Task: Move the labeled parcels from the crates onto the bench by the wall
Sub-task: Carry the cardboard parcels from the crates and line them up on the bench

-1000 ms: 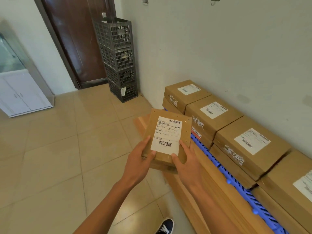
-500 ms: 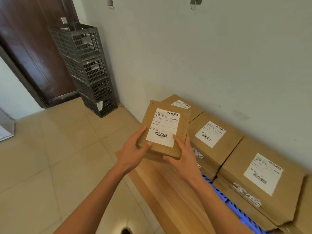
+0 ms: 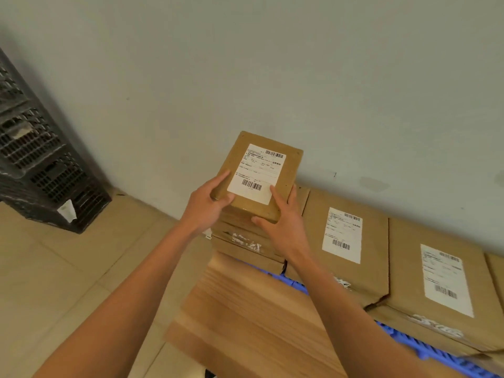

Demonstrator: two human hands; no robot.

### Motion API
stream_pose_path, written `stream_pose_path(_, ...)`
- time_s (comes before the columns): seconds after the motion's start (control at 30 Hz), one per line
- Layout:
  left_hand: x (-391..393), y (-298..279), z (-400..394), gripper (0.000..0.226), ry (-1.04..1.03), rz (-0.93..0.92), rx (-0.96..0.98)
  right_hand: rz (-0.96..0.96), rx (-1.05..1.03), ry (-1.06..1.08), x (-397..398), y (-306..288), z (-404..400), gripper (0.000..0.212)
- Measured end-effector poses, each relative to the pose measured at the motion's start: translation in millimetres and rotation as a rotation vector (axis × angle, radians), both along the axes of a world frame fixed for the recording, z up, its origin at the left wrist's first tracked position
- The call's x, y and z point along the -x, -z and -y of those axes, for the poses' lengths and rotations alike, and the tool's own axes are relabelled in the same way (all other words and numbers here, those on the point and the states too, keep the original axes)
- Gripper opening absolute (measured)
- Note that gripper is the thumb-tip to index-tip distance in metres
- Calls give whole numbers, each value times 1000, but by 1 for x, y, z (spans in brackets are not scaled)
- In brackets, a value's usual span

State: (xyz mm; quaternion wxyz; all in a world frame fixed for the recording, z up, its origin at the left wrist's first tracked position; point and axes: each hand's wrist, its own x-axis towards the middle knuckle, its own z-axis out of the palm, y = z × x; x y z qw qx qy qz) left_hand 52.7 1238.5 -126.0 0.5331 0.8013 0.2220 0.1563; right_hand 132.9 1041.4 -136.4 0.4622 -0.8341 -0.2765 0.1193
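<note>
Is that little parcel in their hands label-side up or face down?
Label-side up: the white barcode label shows on top of the parcel, held between left hand and right hand.

Both hands hold a brown parcel with a white barcode label facing up. The left hand grips its near left corner, thumb on top; the right hand grips its near right corner, thumb on the label. The parcel is over the leftmost stack of parcels by the wall. More labeled parcels lie in a row to the right, on blue plastic that edges the wooden surface. Dark stacked crates stand on the tiled floor at left.
</note>
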Motion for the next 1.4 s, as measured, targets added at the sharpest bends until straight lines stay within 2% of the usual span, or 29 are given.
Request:
stream_pose_path(0.27,-55,16,-45,54,116,-40,12,-35,75,139,-31,11,-36,87)
stream_pose_path(0.63,-61,37,-51,50,120,1,-181,0,135,176,-40,20,-42,88)
stream_pose_path(0.8,-58,29,-52,54,153,-97,-335,11,166,181,-37,13,-39,89)
stream_pose_path(0.93,-49,15,-44,42,117,-103,-649,53,169,194,-26,-1,-28,76)
stream_pose_path(1.1,-34,-10,6,35,200,-38,-850,56,202,228,-1,-13,28,50)
stream_pose_path(1.4,23,-43,214,42,589,7,-870,69,247,404,105,-44,218,44)
